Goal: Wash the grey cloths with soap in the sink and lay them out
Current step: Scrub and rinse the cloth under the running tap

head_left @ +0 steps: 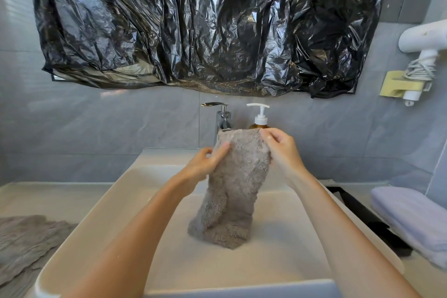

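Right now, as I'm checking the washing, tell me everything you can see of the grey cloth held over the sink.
The grey cloth is plush, fluffy-looking fabric, held up lengthwise over the white sink. The left hand pinches its upper left edge; the right hand pinches its top right corner. Its lower end bunches and appears to rest on the basin floor.

Grey tiled wall (108, 118) — black plastic sheet (205, 22) above, white hairdryer (422, 41) mounted right.

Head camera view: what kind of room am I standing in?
Most likely a bathroom: a white sink with a chrome tap, a pump soap bottle beside it, and a wall-mounted hair dryer.
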`<state>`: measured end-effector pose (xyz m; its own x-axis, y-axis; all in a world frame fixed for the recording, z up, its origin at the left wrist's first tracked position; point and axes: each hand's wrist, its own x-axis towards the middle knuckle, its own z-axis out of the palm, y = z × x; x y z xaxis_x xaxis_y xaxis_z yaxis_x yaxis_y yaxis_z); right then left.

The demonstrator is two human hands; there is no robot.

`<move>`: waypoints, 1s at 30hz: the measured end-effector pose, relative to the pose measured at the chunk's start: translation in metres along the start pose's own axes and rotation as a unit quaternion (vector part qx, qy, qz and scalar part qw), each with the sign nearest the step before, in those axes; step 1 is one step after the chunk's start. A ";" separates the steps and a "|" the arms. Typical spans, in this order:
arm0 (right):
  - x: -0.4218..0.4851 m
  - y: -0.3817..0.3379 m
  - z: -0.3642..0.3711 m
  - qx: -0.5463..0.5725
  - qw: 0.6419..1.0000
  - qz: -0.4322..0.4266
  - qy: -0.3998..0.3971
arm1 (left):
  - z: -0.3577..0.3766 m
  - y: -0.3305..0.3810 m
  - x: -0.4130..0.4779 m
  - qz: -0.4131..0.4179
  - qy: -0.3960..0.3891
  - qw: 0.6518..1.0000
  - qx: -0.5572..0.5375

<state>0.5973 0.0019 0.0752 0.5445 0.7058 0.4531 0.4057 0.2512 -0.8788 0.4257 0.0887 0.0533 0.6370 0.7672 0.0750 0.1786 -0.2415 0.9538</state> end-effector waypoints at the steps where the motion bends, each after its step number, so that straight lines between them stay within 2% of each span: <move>1: 0.002 0.001 -0.003 0.017 1.000 0.003 0.020 | 0.003 -0.003 -0.002 -0.022 -0.069 0.997 0.031; 2: 0.004 0.002 -0.005 0.033 0.999 0.007 0.035 | 0.007 -0.007 -0.004 -0.030 -0.125 0.990 0.057; 4: 0.007 0.004 -0.008 0.064 0.995 0.032 0.062 | 0.014 -0.014 -0.002 -0.017 -0.152 0.985 0.081; 8: 0.008 0.004 -0.016 0.137 0.979 0.131 0.076 | 0.010 -0.015 0.006 0.040 -0.031 0.999 0.015; 10: 0.004 0.004 -0.019 0.094 0.977 0.192 0.009 | 0.005 -0.014 0.007 0.120 0.023 0.992 0.001; 12: -0.001 0.009 -0.018 0.038 0.965 0.242 -0.099 | 0.006 -0.010 0.004 0.187 0.041 0.982 0.010; 15: -0.006 0.014 -0.011 0.011 0.938 0.272 -0.213 | 0.007 -0.007 0.002 0.221 0.037 0.974 0.030; 17: -0.006 0.013 -0.010 0.015 0.933 0.261 -0.245 | 0.006 -0.006 0.002 0.231 0.023 0.972 0.039; 19: -0.004 0.015 -0.011 0.022 0.949 0.219 -0.226 | 0.006 -0.007 0.002 0.233 0.042 0.970 0.055; 22: -0.002 0.012 -0.012 0.058 0.980 0.137 -0.136 | 0.003 -0.009 0.005 0.211 0.112 0.962 0.134; 23: -0.002 0.012 -0.011 0.072 0.985 0.116 -0.108 | 0.001 -0.011 0.007 0.194 0.113 0.961 0.161; 27: -0.002 0.010 -0.014 0.115 0.991 0.065 -0.014 | -0.005 -0.016 0.007 0.076 0.022 0.975 0.208; 30: -0.001 0.011 -0.015 0.127 0.990 0.049 0.048 | -0.004 -0.014 0.002 0.061 0.018 0.989 0.136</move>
<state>0.6122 -0.0067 0.0676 0.6438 0.6726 0.3648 0.1560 0.3513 -0.9232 0.4214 0.0966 0.0414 0.6404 0.7415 0.2003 0.2990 -0.4809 0.8242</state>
